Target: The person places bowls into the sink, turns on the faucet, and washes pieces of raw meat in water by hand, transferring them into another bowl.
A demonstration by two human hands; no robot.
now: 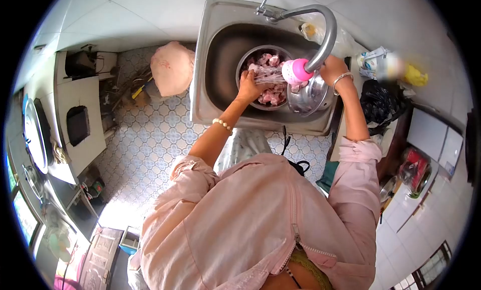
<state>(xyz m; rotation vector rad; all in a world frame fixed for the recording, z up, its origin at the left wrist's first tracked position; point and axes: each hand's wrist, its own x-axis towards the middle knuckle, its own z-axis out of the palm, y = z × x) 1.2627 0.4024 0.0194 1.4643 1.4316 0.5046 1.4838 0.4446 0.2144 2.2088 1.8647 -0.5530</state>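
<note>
My left hand (248, 88) reaches into a round metal bowl (239, 69) in the sink, its fingers apart on pieces of raw meat (273, 61). Water streams over the meat from a pink tap nozzle (296, 71). Partly behind the curved tap, my right hand (334, 71) is closed at the rim of a shiny, see-through-looking bowl (306, 102), which is tilted beside the metal bowl. Its fingertips are hidden. A little meat shows near that second bowl's edge.
The steel sink (200, 102) surrounds both bowls, with the curved tap (328, 34) arching over them. A black plastic bag (381, 103) and packets lie on the right. A pinkish round object (172, 68) stands left of the sink, above the tiled floor (155, 127).
</note>
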